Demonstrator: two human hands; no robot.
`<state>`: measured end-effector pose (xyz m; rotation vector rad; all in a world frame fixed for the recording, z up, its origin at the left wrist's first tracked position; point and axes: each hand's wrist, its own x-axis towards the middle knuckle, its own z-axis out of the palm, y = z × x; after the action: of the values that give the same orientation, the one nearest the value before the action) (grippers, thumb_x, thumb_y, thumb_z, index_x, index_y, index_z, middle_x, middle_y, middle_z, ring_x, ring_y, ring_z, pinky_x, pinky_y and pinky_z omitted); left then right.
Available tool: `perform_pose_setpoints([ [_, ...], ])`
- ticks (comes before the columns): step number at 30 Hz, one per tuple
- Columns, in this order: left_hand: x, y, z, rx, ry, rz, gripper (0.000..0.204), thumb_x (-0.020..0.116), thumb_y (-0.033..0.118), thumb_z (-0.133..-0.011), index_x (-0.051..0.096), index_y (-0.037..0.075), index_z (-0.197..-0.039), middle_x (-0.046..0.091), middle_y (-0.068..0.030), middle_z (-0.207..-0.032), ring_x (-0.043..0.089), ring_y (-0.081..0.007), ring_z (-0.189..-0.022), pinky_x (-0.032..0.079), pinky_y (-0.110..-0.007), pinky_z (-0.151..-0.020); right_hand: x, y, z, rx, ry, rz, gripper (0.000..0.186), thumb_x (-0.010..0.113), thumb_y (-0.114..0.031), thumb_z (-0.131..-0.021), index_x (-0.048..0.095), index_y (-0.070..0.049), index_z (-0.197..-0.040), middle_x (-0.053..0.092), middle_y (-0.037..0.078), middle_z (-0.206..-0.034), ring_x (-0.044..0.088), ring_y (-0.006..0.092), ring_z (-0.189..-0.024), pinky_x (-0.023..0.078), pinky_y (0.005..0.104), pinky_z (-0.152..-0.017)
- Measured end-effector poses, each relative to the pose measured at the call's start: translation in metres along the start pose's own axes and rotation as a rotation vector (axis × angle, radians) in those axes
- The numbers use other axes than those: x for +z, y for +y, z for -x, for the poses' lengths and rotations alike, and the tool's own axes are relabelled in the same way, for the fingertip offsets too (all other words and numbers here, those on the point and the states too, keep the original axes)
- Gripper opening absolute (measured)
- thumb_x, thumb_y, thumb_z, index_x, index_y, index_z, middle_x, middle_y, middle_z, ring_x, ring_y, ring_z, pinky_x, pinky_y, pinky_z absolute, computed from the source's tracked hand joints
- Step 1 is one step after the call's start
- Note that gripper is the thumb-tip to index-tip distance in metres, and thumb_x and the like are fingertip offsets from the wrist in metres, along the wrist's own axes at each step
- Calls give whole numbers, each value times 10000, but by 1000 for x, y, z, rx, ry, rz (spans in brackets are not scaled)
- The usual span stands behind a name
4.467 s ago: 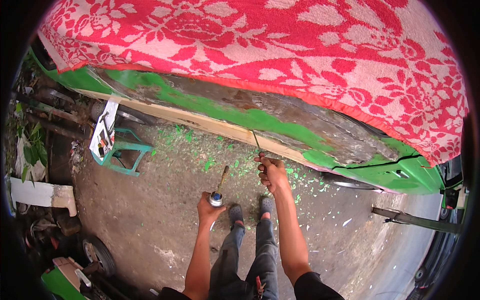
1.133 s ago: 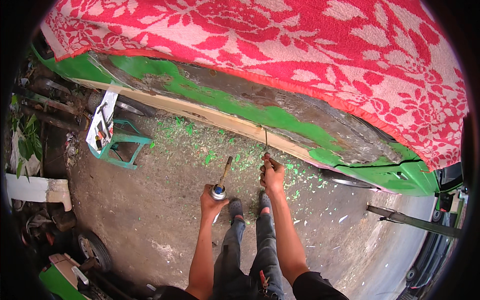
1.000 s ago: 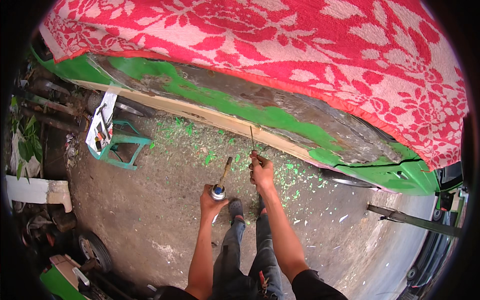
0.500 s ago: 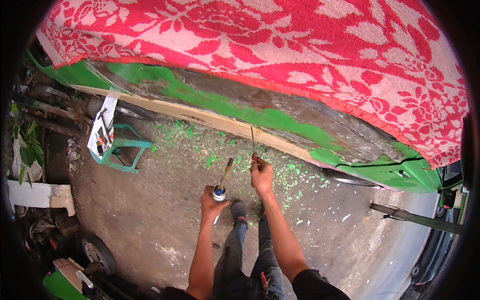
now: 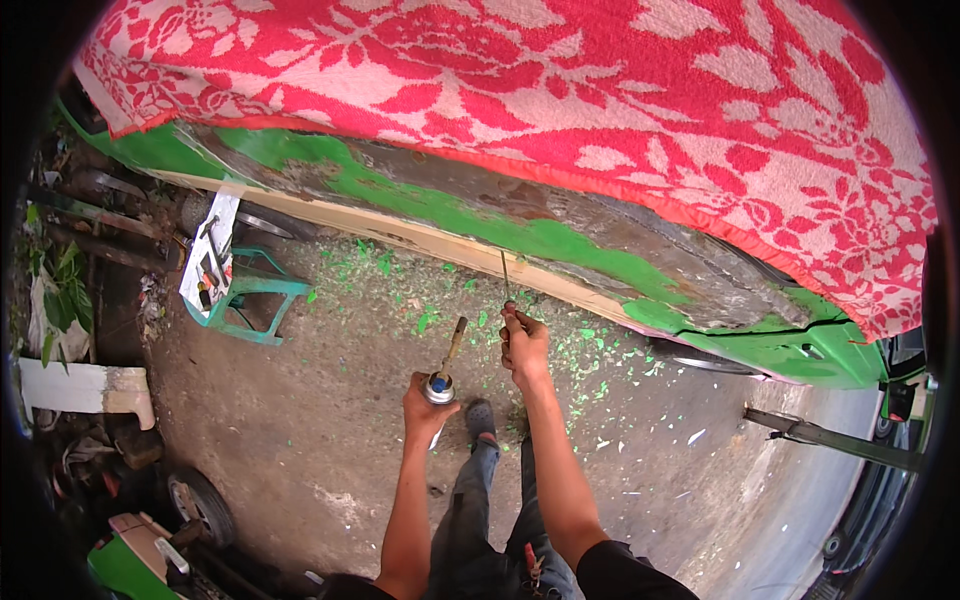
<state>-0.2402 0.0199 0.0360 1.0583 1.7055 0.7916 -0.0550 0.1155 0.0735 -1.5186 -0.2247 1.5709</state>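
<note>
My left hand is closed round a silver canister with a blue fitting and a long brass nozzle, pointing up and away from me. My right hand grips a thin metal rod by its end. The rod's tip is at the beige strip along the lower edge of a green car; whether it touches cannot be told. Above the strip, patches of green paint alternate with bare grey-brown areas. Green flakes lie scattered on the ground below.
A red-and-white floral towel drapes over the car. Left are a teal stool with tools on a white sheet, a white pipe and a loose wheel. A metal beam and dark car are right.
About a second ago my right hand and rod shifted left along the strip, and have stayed near there since. My left hand with the canister has hardly moved.
</note>
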Motion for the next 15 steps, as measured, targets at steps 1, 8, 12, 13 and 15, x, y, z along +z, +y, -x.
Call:
perform_pose_setpoints([
  [1, -1, 2, 0, 1, 8, 5, 506, 823, 26, -531, 518, 30, -935, 654, -74, -817, 620, -149, -746, 502, -308, -675, -7, -7, 7, -22, 16, 17, 198, 506, -156, -962, 590, -19, -1077, 460, -25, -641, 310, 35, -398, 210, 228, -334],
  [8, -1, 2, -4, 16, -17, -15, 526, 823, 8, -528, 502, 37, -945, 646, -68, -838, 612, -145, -754, 502, -308, -673, -21, 4, 9, -75, 168, -112, 174, 499, -155, -966, 583, -32, -1055, 440, -39, -624, 312, 38, -398, 219, 228, -334],
  [12, 5, 6, -2, 8, -15, 32, 525, 828, 10, -527, 498, 40, -934, 641, -68, -834, 610, -149, -754, 503, -318, -678, 0, -6, 1, -40, 21, -9, 162, 520, -157, -953, 597, -34, -1026, 459, -30, -628, 319, 46, -399, 218, 227, -336],
  [13, 2, 5, -1, 10, -6, 39, 523, 829, 11, -527, 497, 41, -930, 640, -68, -831, 610, -149, -754, 503, -321, -678, 0, -8, 4, -32, 38, -24, 197, 529, -174, -956, 593, -13, -1048, 455, -26, -624, 326, 47, -395, 227, 232, -334],
  [15, -2, -4, -1, 38, 11, 1, 526, 830, 12, -529, 501, 39, -939, 644, -70, -836, 613, -151, -758, 504, -323, -680, -7, -14, 11, -16, 72, -52, 275, 548, -210, -963, 586, 29, -1093, 446, -18, -615, 339, 50, -389, 244, 242, -331],
])
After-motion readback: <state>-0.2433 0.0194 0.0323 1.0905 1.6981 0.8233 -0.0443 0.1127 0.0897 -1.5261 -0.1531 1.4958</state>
